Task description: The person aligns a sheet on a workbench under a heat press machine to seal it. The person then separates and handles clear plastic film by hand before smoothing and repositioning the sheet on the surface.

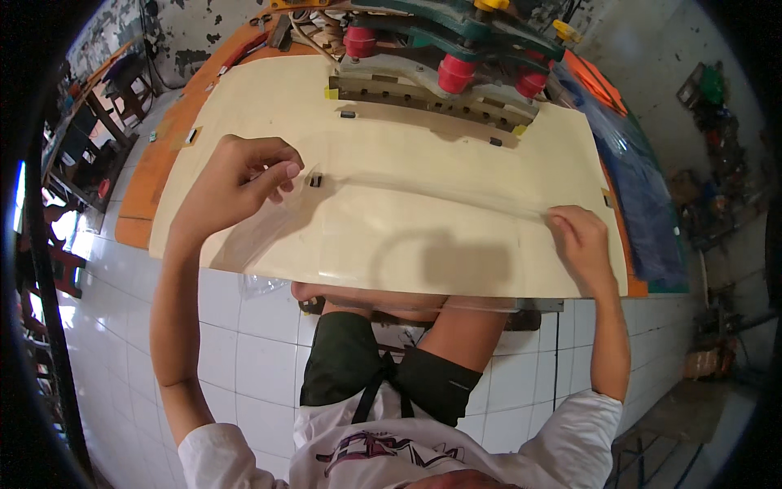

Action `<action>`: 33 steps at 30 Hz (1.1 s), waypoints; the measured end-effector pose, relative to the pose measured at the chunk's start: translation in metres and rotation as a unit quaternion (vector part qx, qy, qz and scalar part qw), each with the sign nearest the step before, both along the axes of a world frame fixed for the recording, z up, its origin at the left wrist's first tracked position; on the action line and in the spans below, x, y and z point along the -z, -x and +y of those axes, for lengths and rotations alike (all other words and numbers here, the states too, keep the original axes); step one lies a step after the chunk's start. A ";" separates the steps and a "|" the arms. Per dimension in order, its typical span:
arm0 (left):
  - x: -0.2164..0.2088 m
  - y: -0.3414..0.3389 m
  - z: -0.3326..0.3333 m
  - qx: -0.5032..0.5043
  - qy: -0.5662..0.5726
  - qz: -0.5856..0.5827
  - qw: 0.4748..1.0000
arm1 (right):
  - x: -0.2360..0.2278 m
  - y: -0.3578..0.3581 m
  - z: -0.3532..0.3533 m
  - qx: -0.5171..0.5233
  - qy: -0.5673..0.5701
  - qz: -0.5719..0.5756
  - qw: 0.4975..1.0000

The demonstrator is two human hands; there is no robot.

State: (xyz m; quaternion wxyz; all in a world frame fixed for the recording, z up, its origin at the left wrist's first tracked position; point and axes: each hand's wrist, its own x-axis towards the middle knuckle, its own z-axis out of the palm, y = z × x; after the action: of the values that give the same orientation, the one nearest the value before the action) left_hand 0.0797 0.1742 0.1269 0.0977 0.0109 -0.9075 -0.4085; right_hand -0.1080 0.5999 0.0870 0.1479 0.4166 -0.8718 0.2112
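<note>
A thin, clear, colourless plastic film (440,198) lies between the two hands, over a large, smooth, cream-coloured sheet (244,98) on an orange-brown tabletop (137,231). One edge of the film runs from near the left fingertips, sloping slightly down to the right fingers. The right hand (580,240) has its thumb and forefinger pinched on the film's right end, low over the cream sheet. The left hand (248,178) is at the other end, fingers curled and thumb drawn in toward them (whether film is caught between them, I cannot tell). Just right of the left fingertips is a small black rectangular block (315,180). Beyond the film, well apart from both hands, stands a dark green metal machine with red cylinders (455,74). Blue translucent plastic sheeting (639,191) lies right of the cream sheet.
</note>
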 end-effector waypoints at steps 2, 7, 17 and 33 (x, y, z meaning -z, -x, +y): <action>-0.014 -0.003 -0.003 0.018 -0.013 -0.027 0.999 | -0.018 0.007 0.013 0.001 0.019 -0.037 0.999; -0.044 0.013 -0.015 0.100 -0.014 -0.106 0.989 | -0.079 0.032 0.034 0.008 0.027 -0.200 0.979; 0.001 0.098 0.006 -0.038 0.549 -0.154 0.821 | -0.030 0.106 -0.015 0.035 -0.260 -0.137 0.955; 0.032 0.014 -0.020 0.022 0.627 -0.124 0.769 | -0.035 0.026 0.054 0.093 -0.396 -0.018 0.913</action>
State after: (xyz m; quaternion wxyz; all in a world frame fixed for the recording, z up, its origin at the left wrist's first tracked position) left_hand 0.0657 0.1545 0.0949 -0.0399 -0.0220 -0.9662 0.2536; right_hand -0.1337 0.6537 0.1221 -0.0257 0.3541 -0.9213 -0.1588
